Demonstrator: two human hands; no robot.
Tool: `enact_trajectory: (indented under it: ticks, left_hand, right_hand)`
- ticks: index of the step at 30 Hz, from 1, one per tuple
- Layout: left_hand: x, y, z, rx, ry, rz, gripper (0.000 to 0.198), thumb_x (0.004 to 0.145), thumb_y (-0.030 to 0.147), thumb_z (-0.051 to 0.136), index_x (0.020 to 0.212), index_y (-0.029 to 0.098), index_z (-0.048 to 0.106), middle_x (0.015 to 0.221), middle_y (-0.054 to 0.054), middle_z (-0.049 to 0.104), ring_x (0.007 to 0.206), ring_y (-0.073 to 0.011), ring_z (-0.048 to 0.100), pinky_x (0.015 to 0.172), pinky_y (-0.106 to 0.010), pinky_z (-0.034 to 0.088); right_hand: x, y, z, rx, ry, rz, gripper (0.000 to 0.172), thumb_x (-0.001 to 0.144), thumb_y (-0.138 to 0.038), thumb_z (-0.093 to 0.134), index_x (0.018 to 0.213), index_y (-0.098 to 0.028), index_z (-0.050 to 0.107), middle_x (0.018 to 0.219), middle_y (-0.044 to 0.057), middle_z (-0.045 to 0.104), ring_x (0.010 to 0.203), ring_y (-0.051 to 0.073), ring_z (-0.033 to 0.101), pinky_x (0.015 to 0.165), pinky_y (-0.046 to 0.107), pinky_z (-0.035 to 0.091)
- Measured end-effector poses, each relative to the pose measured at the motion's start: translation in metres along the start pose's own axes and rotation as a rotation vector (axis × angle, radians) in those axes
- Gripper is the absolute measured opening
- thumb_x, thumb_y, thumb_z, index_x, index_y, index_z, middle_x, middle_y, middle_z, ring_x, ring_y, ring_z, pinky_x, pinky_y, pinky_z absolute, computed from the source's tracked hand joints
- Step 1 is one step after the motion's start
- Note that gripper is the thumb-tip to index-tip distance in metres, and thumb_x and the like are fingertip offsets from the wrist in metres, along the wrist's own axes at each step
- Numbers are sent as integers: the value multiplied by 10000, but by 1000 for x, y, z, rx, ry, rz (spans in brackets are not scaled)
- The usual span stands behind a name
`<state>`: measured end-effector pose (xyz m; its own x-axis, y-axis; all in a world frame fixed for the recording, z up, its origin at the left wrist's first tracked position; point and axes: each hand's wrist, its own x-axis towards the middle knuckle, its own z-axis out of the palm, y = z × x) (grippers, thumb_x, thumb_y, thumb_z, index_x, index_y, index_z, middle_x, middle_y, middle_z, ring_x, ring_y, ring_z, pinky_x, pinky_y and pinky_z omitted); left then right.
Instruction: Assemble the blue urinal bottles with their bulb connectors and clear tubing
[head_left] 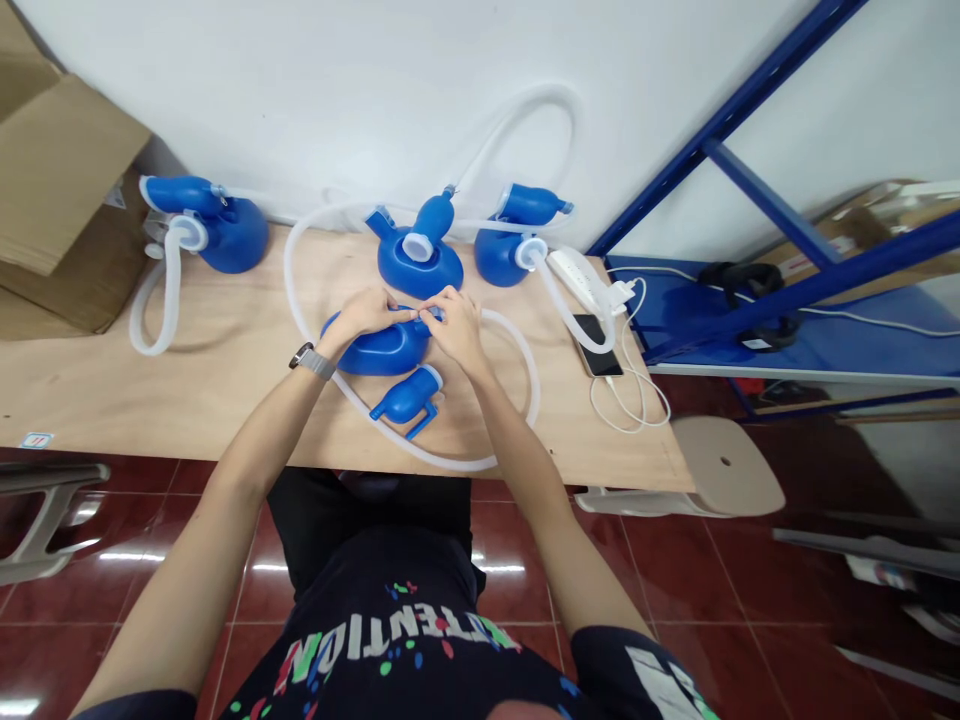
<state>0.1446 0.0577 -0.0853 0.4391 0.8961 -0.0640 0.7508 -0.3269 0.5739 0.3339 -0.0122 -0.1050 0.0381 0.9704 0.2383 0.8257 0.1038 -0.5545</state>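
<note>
A blue plastic urinal bottle [382, 350] lies on its side on the table in front of me. My left hand [373, 312] rests over its top, with the fingers closed at the neck end. From the other side my right hand [456, 325] meets it there, thumb and fingers pinched together at the neck. The small part between my fingertips is mostly hidden. Just nearer to me lies a separate blue funnel-shaped head [409, 397] with a handle and a pale rim. A long translucent white hose [534, 375] loops around the bottle and under my forearms.
Behind stand more blue bottles with heads: one at the centre [420, 275], one at right [502, 258], one at left [238, 235]. A phone [600, 345], a power strip [577, 275] and cables lie right. A cardboard box [67, 190] is left; a blue rack [675, 300] adjoins.
</note>
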Motion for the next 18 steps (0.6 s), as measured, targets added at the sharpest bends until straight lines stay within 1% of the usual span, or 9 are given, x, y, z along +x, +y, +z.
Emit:
enact_trajectory:
  ticks: [3, 5, 8, 10, 11, 13, 15, 17, 18]
  left_hand:
    - [1, 2, 3, -26, 25, -72, 483, 852, 579, 788, 575, 197, 685, 489, -7, 533, 558, -162, 479, 616, -342, 298]
    - [1, 2, 4, -58, 40, -54, 484, 838, 538, 808, 537, 197, 643, 475, -5, 523, 541, -150, 458, 611, -345, 276]
    - [-1, 1, 4, -68, 57, -11, 537, 838, 537, 812, 500, 203, 563, 450, 6, 482, 513, -136, 416, 602, -355, 245]
    - [-3, 2, 3, -41, 60, -27, 549, 847, 559, 803, 504, 209, 556, 451, 5, 483, 513, -144, 428, 602, -360, 253]
    - [-3, 2, 2, -30, 54, -38, 544, 853, 569, 797, 512, 212, 570, 458, 1, 498, 520, -151, 445, 603, -362, 261]
    - [-4, 2, 1, -28, 43, -43, 533, 854, 589, 798, 528, 215, 601, 474, -7, 528, 541, -165, 476, 610, -362, 275]
    - [-4, 1, 0, -37, 39, -44, 553, 837, 620, 815, 521, 219, 601, 474, -12, 530, 554, -172, 484, 616, -362, 279]
    - [-3, 0, 0, -35, 39, -53, 597, 820, 666, 823, 503, 223, 580, 462, -14, 509, 560, -175, 479, 619, -362, 278]
    - [-3, -1, 1, -28, 41, -52, 615, 818, 689, 819, 499, 224, 574, 461, -14, 502, 561, -175, 476, 621, -363, 276]
  right_hand:
    - [1, 1, 4, 14, 16, 2, 263, 1067, -280, 568, 1126, -261, 823, 1221, 87, 742, 1222, 325, 607, 1076, 503, 386]
    - [2, 2, 8, 20, 30, -11, 270, 1065, -283, 561, 1141, -271, 820, 1212, 81, 745, 1210, 323, 610, 1079, 507, 388]
    - [5, 9, 11, 0, 68, -44, 259, 1054, -296, 573, 1133, -258, 817, 1200, 89, 762, 1198, 329, 627, 1096, 518, 401]
    - [6, 17, 11, 4, 87, -93, 276, 1057, -347, 599, 1216, -240, 798, 1191, 100, 780, 1184, 330, 657, 1108, 517, 426]
    - [5, 22, 11, 23, 95, -128, 328, 1054, -396, 627, 1297, -228, 770, 1213, 109, 785, 1188, 329, 673, 1111, 510, 447]
    - [2, 36, 10, 65, 122, -207, 549, 1024, -516, 697, 1469, -197, 672, 1334, 141, 770, 1257, 334, 682, 1141, 502, 475]
    - [-4, 49, 11, 61, 180, -253, 734, 982, -612, 742, 1549, -167, 601, 1471, 183, 718, 1378, 356, 646, 1236, 546, 426]
    - [-9, 60, 14, 14, 227, -248, 763, 974, -653, 743, 1537, -155, 614, 1511, 206, 698, 1446, 383, 610, 1316, 623, 321]
    - [-11, 64, 16, -5, 234, -238, 752, 977, -657, 739, 1524, -153, 629, 1501, 210, 706, 1446, 392, 611, 1326, 649, 298]
